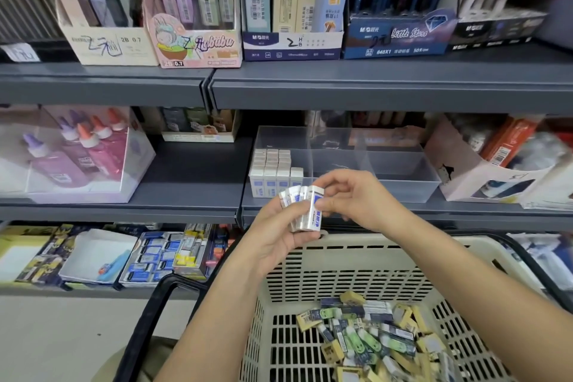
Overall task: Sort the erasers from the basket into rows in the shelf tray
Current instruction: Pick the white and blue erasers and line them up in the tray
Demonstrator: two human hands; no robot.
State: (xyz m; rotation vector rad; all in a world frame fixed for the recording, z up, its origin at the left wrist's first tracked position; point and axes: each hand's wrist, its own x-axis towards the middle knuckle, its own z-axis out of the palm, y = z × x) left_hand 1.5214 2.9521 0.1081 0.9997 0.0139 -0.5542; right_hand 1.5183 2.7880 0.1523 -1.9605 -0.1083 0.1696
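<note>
Found left hand (279,237) gripping fanned white erasers (311,211) above basket (341,257) rim, right hand (356,198) pinching the foremost (count partly masked by the grip). Noted rowed erasers (273,169) in shelf tray (403,184) left compartment; loose pile (372,338) cut off below.

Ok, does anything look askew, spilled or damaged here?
Nothing clearly wrong. Erasers in the basket lie in a jumbled heap; those in the shelf tray stand in neat rows. The cardboard box right of the tray has a dark mark, too unclear to judge.
</note>
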